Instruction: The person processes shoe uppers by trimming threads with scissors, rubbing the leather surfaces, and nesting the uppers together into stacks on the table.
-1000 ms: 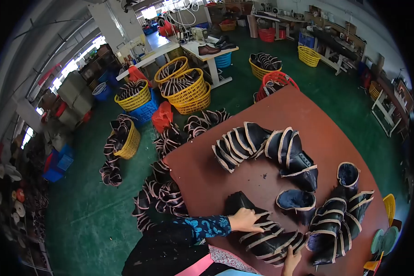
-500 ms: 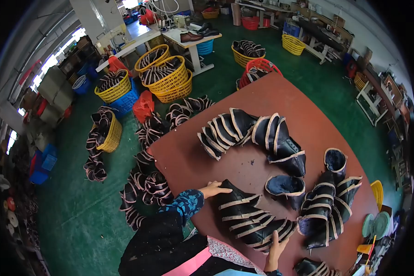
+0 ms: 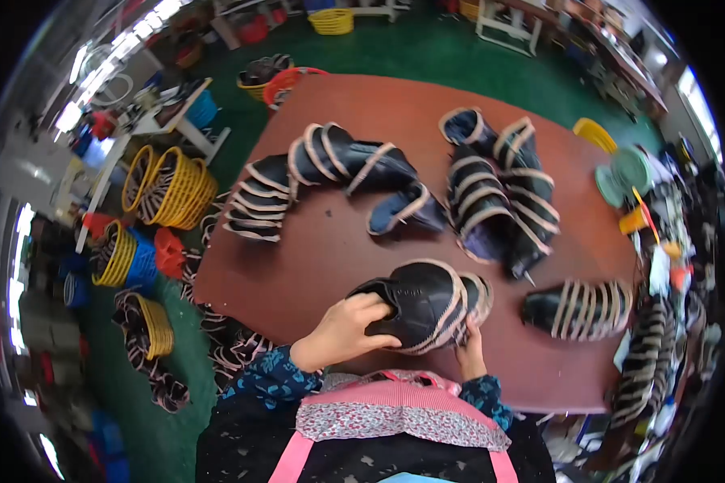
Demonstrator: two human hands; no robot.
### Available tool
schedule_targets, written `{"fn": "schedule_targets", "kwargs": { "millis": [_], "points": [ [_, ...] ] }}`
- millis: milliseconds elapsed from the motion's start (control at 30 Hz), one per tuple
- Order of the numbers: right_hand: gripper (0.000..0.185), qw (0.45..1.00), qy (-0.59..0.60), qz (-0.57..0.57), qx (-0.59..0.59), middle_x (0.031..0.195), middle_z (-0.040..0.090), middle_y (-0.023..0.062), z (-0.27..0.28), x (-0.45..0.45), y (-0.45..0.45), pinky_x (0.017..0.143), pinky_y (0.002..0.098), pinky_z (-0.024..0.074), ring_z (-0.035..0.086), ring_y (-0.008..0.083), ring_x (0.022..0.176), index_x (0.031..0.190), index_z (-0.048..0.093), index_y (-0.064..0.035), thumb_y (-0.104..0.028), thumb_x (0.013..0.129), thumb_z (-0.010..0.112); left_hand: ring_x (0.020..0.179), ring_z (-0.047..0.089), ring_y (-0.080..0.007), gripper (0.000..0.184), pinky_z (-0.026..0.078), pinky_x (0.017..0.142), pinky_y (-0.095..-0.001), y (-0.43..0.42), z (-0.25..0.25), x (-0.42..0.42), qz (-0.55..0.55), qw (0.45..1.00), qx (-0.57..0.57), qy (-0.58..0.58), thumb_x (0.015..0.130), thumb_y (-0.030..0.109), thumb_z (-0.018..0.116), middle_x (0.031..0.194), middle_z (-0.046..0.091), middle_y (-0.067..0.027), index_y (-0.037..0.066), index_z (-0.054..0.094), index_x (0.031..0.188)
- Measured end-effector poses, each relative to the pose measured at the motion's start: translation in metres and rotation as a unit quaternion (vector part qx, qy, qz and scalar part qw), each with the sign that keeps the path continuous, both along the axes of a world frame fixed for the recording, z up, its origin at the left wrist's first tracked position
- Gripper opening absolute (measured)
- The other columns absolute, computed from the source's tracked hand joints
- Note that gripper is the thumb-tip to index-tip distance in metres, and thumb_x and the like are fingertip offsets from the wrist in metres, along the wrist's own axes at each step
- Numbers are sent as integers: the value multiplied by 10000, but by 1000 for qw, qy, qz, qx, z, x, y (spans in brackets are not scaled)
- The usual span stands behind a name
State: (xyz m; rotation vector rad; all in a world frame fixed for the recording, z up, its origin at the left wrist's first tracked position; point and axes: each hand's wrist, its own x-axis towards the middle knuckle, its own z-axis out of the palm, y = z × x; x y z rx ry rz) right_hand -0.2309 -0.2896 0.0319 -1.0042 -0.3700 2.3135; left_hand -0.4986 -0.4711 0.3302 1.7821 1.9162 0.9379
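Observation:
Just above the near edge of the brown table, a nested stack of black shoe uppers with pale rough edges is between my hands. My left hand grips the opening of the front upper, with fingers reaching inside and the thumb below. On the other end, my right hand is closed around the stack's edge, its fingers partly hidden. Eyelets show on the front upper. Beyond my hands lies a single upper with a blue lining, and a curved row of nested uppers extends to the left.
More stacks of uppers lie at the table's right, with another stack near the right front. A green round stand and an orange container are past the right edge. Yellow baskets of uppers stand on the floor at left.
My view has swung to the right. The stack has been turned so its eyelet side faces up, and my left hand has shifted from its tip to the front upper's opening.

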Motion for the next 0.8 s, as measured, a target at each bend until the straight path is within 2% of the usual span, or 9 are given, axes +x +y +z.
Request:
{"fn": "schedule_targets", "kwargs": {
  "millis": [33, 100, 133, 267, 433, 533, 567, 667, 800],
  "points": [
    [506, 999, -33, -26, 20, 1356, 626, 99, -6, 8, -3, 1026, 432, 522, 627, 263, 1214, 1455, 475, -71, -227, 1001, 637, 986, 644, -336, 492, 548, 830, -408, 11, 8, 30, 40, 996, 43, 72, 772, 380, 832, 1062, 649, -128, 23, 693, 1081],
    [273, 987, -136, -60, 65, 1033, 699, 7, 9, 24, -12, 770, 302, 534, 670, 143, 902, 1253, 592, -85, -243, 1035, 550, 979, 651, -305, 481, 565, 799, -387, 22, 6, 80, 29, 993, 65, 97, 765, 355, 839, 1075, 643, -105, 50, 699, 1109],
    [322, 983, -154, -84, 51, 1027, 699, 12, 5, 36, -12, 754, 292, 533, 666, 136, 906, 1307, 580, -79, -246, 1033, 554, 983, 655, -294, 481, 570, 792, -382, 27, 3, 95, 12, 991, 75, 111, 763, 344, 840, 1076, 644, -101, 55, 700, 1120],
    [432, 990, -111, -42, 73, 1348, 629, 129, 32, 100, -6, 990, 355, 533, 659, 219, 1131, 1447, 501, -19, -178, 1045, 508, 946, 657, -279, 553, 567, 792, -365, 34, 9, 158, -139, 983, 69, 100, 723, 270, 858, 972, 631, -89, 38, 658, 1183],
    [394, 956, -246, -33, 156, 1258, 663, 108, 71, 151, -9, 951, 326, 507, 615, 207, 1194, 1392, 554, -17, -244, 1074, 495, 805, 630, -288, 458, 537, 665, -363, 40, -2, 192, -181, 967, 127, 125, 697, 237, 906, 867, 585, -86, 71, 616, 1009],
    [384, 946, -235, -14, 222, 1226, 667, 88, 145, 155, -8, 923, 279, 472, 613, 161, 1125, 1352, 582, -16, -272, 1078, 499, 815, 608, -254, 223, 583, 788, -408, 34, 3, 197, -117, 972, 123, 162, 657, 64, 749, 806, 528, -62, 79, 606, 827],
    [386, 957, -178, 11, 227, 1210, 673, 74, 154, 155, -9, 918, 275, 461, 610, 146, 1104, 1344, 585, -10, -276, 1074, 513, 815, 608, -254, 223, 583, 788, -408, 31, 5, 196, -115, 971, 124, 168, 657, 64, 749, 806, 528, -62, 79, 606, 827],
    [366, 957, -110, 28, 268, 1133, 681, 42, 187, 139, -9, 877, 249, 452, 607, 102, 1029, 1305, 599, -19, -290, 1069, 534, 789, 566, -229, 132, 540, 1047, -547, 24, 10, 191, -106, 957, 164, 215, 675, 57, 700, 789, 516, -44, 86, 611, 769],
    [314, 976, 3, 21, 218, 1020, 672, 16, 200, 112, 27, 820, 222, 456, 610, 87, 934, 1228, 618, -12, -248, 1022, 620, 869, 585, -200, 87, 465, 1115, -587, 18, 5, 182, -117, 949, 120, 266, 714, 107, 686, 836, 602, -16, 121, 648, 791]
  ]
}}
